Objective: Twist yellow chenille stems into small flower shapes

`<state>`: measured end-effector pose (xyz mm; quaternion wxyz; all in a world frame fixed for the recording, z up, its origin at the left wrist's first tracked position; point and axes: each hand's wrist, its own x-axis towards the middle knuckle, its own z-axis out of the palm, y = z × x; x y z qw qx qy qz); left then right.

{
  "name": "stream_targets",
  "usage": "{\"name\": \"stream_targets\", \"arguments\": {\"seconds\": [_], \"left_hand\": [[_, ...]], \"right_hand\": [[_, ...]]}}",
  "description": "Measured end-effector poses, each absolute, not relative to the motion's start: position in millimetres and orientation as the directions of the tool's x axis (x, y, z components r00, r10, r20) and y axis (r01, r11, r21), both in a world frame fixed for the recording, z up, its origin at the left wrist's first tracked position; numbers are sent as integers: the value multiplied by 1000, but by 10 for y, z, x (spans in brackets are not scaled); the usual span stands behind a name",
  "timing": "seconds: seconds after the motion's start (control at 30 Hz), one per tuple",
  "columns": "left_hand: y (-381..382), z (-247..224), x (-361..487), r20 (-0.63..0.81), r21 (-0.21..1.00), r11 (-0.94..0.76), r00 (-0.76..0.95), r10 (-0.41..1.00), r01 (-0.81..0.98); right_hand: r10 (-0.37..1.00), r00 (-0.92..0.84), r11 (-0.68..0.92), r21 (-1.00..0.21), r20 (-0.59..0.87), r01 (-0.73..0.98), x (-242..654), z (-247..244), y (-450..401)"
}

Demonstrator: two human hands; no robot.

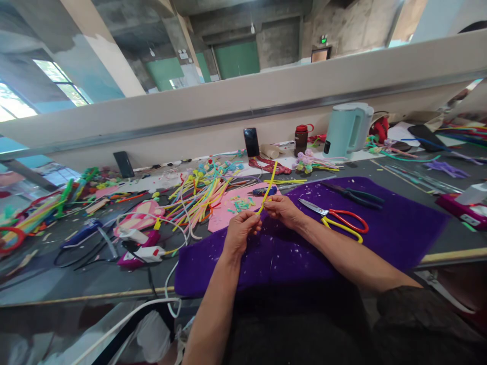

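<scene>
Dark sleeve lies at lower right, nearest the camera, the bare forearms reaching forward over a purple cloth. A yellow strip stands at a slant above the cloth's far edge, held at its lower part by both hands. Left hand: thumb and fingertips pinching the strip's lower end. Right hand: thumb and forefinger pinching it just above; remaining fingers curled. Cloth overhangs the table edge at the front. Scissors lie with tips just beside the right hand, handles near the forearm; pliers lie beyond. Open cloth, flecked with scraps, extends rightward from both tools. A pink sheet borders the working space ahead.
</scene>
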<state>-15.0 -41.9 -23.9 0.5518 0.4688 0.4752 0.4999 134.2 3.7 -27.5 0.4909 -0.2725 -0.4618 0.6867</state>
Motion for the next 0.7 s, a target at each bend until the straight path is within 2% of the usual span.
{"name": "stream_targets", "arguments": {"seconds": [0.1, 0.27, 0.33, 0.47, 0.7], "left_hand": [[-419, -253, -134, 58, 998, -59, -34, 998, -38], [-421, -251, -111, 58, 992, -56, -12, 998, 117], [-422, -255, -104, 124, 977, -112, -58, 991, 180], [-433, -278, -99, 308, 899, -240, -140, 941, 366], [-451, -324, -106, 446, 710, -284, -98, 890, 644]], "right_hand": [[944, -317, -48, -914, 90, -403, 1332, -279, 32], [939, -313, 51, -959, 142, -280, 1345, -266, 27], [939, -306, 98, -974, 158, -204, 1330, -273, 11], [939, -279, 188, -980, 200, -72, 1269, -317, -32], [955, -185, 237, -972, 233, 0, 1226, -428, -6]]}}
